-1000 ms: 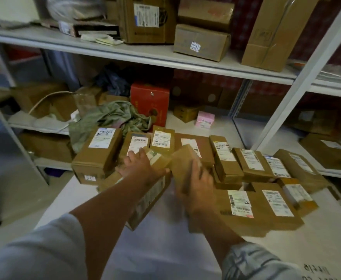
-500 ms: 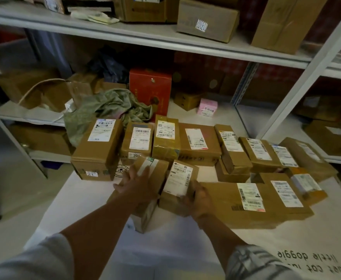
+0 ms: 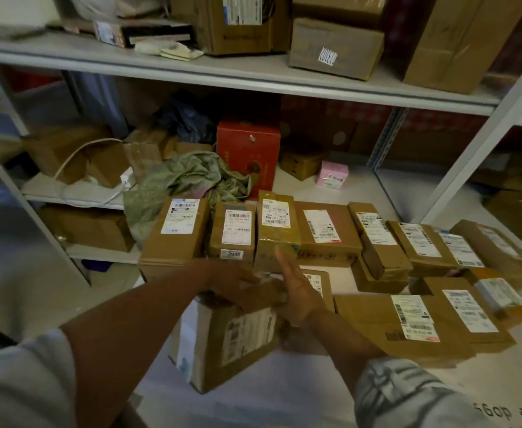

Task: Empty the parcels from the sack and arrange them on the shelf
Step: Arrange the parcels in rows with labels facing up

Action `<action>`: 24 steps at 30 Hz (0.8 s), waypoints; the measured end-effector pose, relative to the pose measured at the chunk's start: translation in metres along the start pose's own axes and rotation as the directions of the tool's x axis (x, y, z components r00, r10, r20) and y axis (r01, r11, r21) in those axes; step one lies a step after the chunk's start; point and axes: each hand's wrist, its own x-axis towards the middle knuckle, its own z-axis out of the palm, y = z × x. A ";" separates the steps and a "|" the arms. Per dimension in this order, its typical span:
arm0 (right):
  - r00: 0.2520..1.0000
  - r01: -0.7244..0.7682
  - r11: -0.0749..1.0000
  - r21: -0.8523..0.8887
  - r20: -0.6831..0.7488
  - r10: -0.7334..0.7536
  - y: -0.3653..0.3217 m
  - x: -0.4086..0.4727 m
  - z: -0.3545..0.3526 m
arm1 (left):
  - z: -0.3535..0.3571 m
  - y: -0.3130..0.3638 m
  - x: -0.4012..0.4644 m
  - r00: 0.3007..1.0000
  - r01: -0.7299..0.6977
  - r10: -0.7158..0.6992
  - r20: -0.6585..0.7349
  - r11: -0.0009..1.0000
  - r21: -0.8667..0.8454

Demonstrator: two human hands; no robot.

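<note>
- The left hand (image 3: 232, 281) lies palm-down across the top of a brown parcel (image 3: 238, 332) that stands tipped on its edge at the front of the white shelf (image 3: 284, 393); its grip looks loose, fingers spread over the top edge, and how far they curl behind the cardboard cannot be told.
- The right hand (image 3: 296, 287) stands edge-on just beside the left, fingers straight and together, pointing towards the back row; its grip holds nothing, and the palm sits against the tipped parcel's right end.
- A smaller labelled parcel (image 3: 318, 282) lies just behind the right hand, mostly hidden by it.
- Behind the hands a back row of parcels (image 3: 324, 231) runs left to right across the shelf, labels facing up, boxes close side by side.
- A yellowish taped parcel (image 3: 276, 227) in that row sits just beyond the right hand's fingertips.
- To the right, a flat wide parcel (image 3: 408, 325) lies at the front, with further labelled boxes touching it.
- The crumpled green sack (image 3: 191, 180) lies slumped behind the left end of the row, near a red box (image 3: 247, 152).
- A small pink box (image 3: 332, 174) rests further back on the same shelf.
- The upper shelf board (image 3: 191, 67) carries larger cartons.
</note>
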 end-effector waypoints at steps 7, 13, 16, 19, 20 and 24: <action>0.963 0.055 0.993 -0.105 0.269 -0.024 -0.016 -0.013 -0.018 | -0.027 0.039 -0.009 0.964 -0.140 0.056 0.258 0.937 0.321; 0.985 -0.071 0.996 0.062 0.161 0.060 -0.011 -0.021 -0.021 | -0.034 0.039 0.014 0.980 -0.125 0.037 0.197 0.881 0.456; 0.979 -0.112 0.994 -0.020 0.169 0.114 -0.011 -0.023 -0.014 | -0.021 0.014 0.019 0.999 -0.035 0.036 0.011 0.794 0.607; 0.968 -0.069 0.997 -0.016 0.242 0.071 -0.020 -0.027 -0.010 | 0.005 -0.011 0.023 0.951 0.221 -0.072 -0.300 0.838 0.499; 0.966 -0.073 0.997 -0.014 0.249 0.074 -0.021 -0.028 -0.009 | 0.011 -0.016 0.023 0.920 0.288 -0.130 -0.369 0.864 0.413; 0.973 -0.102 0.992 -0.078 0.200 0.115 -0.018 -0.018 0.006 | 0.015 -0.019 0.023 0.759 0.399 -0.340 -0.555 0.917 -0.015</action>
